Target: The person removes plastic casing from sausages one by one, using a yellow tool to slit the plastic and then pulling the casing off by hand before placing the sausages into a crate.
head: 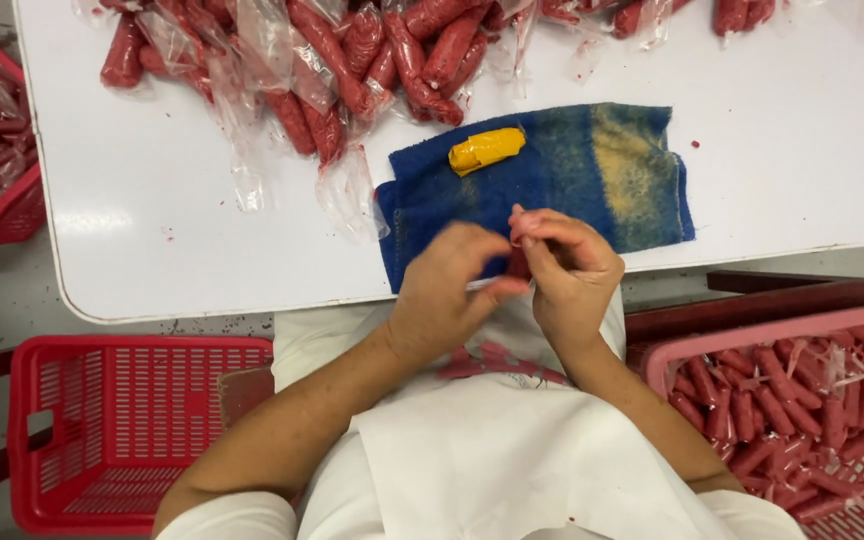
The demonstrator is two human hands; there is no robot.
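Both my hands meet over the near edge of the white table (pixel 152 200). My right hand (pixel 574 275) grips a small red sausage (pixel 518 262) between fingers and thumb. My left hand (pixel 442 290) pinches at the same sausage from the left, with a thin pale strip showing at its thumb. Just beyond the hands lies a blue cloth (pixel 572 170) with a yellow stain, and a yellow wrapped object (pixel 487 149) rests on it. A heap of red sausages in clear plastic wrapping (pixel 352 60) fills the far side of the table.
A pink basket (pixel 752 335) at my right holds several unwrapped sausages. A red basket (pixel 132 430) stands on the floor at my left, and another red basket (pixel 2 215) with wrapped sausages sits at the far left. I wear a white apron (pixel 512 460).
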